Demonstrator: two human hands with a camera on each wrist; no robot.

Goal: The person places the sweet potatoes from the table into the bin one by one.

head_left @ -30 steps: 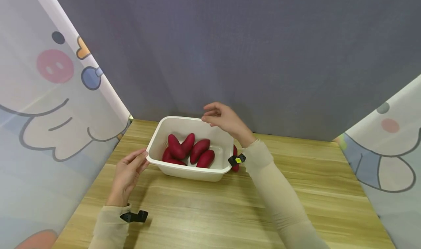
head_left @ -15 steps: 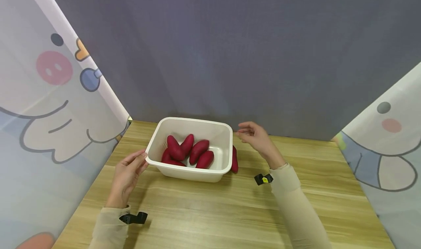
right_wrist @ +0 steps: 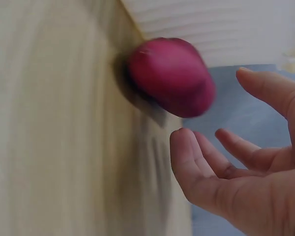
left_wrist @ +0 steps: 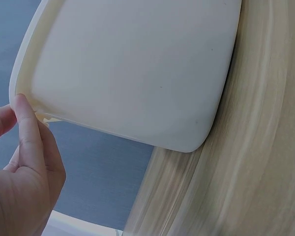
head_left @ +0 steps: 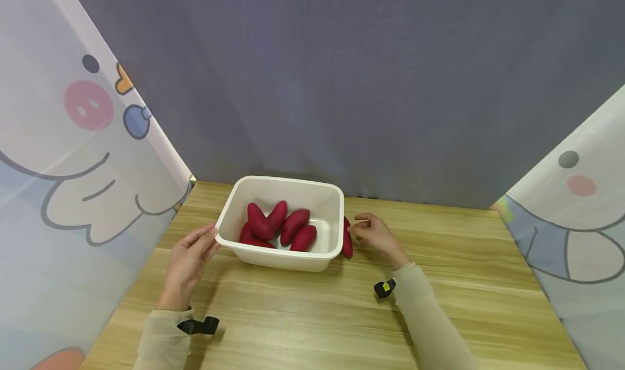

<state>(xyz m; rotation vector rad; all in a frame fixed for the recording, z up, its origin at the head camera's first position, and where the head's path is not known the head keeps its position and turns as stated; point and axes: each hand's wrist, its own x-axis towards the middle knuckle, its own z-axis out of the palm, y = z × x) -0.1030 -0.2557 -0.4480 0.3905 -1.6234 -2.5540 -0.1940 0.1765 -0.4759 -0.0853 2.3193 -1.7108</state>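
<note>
A white plastic basin (head_left: 288, 261) stands on the table with several red sweet potatoes (head_left: 294, 227) lying inside. My left hand (head_left: 187, 264) pinches its rim at the near left corner. In the left wrist view, thumb and fingers meet on the rim of the basin (left_wrist: 132, 69). One more sweet potato (head_left: 347, 243) lies on the table against the right side of the basin. Beside it is my right hand (head_left: 377, 237), its fingers spread. In the right wrist view, a gap shows between those fingers and the sweet potato (right_wrist: 169, 73).
The wooden table (head_left: 293, 316) reaches forward to a grey curtain (head_left: 342, 88) just behind the basin. Cartoon-printed curtains hang at the left (head_left: 97, 169) and right (head_left: 581, 218) sides.
From above the far rim of the basin, my right hand has moved right, then down and nearer to the sweet potato outside. The left hand has stayed on the rim.
</note>
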